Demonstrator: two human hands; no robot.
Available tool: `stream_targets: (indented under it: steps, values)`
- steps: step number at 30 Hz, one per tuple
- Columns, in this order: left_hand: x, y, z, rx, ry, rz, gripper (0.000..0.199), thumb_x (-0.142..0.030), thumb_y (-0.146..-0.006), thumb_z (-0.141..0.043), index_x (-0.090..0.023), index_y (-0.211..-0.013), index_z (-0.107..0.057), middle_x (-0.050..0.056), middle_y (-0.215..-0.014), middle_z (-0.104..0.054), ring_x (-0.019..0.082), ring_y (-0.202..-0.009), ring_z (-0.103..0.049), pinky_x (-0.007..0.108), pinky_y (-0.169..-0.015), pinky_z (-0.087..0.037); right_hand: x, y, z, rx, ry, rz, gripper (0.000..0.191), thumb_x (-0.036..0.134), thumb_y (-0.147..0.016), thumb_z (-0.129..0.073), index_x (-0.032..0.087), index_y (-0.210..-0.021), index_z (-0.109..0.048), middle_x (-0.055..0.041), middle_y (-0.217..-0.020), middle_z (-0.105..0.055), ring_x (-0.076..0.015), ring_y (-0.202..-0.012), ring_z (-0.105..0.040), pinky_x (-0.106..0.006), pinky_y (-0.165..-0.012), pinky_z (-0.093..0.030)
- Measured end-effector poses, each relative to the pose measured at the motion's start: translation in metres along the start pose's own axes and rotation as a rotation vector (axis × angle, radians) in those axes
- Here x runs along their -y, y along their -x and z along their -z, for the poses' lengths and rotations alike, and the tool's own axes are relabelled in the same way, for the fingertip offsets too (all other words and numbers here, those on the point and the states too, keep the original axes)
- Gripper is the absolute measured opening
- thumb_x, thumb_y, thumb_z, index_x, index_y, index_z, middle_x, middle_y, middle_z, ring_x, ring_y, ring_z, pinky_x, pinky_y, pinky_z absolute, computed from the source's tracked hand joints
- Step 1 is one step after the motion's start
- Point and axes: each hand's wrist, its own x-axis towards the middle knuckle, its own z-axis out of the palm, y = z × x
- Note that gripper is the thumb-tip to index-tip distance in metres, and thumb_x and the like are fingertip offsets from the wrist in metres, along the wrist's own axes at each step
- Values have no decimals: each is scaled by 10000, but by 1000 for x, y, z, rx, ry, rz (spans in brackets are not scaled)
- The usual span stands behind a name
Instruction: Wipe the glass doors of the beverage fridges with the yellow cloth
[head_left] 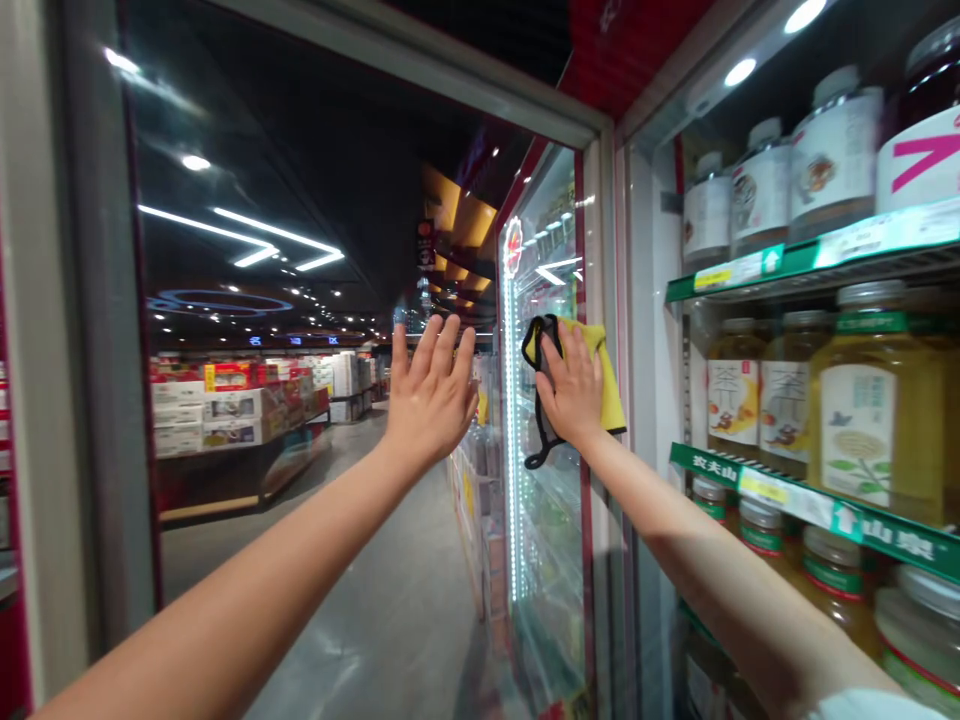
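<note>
We have the yellow cloth (613, 385) under our right hand (574, 390), at the glass pane (360, 570) beside the door frame's (600, 260) right upright; that grip is spread flat over it, not clenched. Our left hand (431, 390) is released, fingers apart, facing the pane's middle; contact we cannot tell. Nor can we tell how much glass the cloth has covered. Bottles (859, 400) line shelves (795, 492) close on our right, and the upright bounds the cloth's side.
</note>
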Motion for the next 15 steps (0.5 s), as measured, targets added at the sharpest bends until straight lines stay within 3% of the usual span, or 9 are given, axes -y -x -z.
stream_targets:
  steps: [2,8,15]
  values:
    - [-3,3,-2,-1,1,-10,641,-314,-956,-521,-178,-1561,-361,154,-1632,-376,305,-1554,-258,585,-1287,-24,-2,3,1,24,7,16,547,420,-1039,-341,287,-1568,-374,-67,-1672,-320,-280,-1564,-213,-585,-1216,-277]
    - [-21,2,-14,-5,18,-33,679,-261,-926,-552,-176,-1566,-345,171,-1632,-365,316,-1548,-272,617,-1279,-54,-3,-39,-1,-34,-55,-62,562,436,-1042,-330,295,-1586,-333,-65,-1682,-294,-286,-1569,-198,-612,-1227,-236]
    - [-32,19,-20,-21,68,-69,701,-247,-923,-569,-202,-1579,-328,159,-1628,-373,303,-1554,-256,613,-1284,-68,-3,40,6,22,-97,31,511,368,-1023,-413,283,-1526,-444,-94,-1630,-400,-301,-1549,-270,-586,-1194,-324]
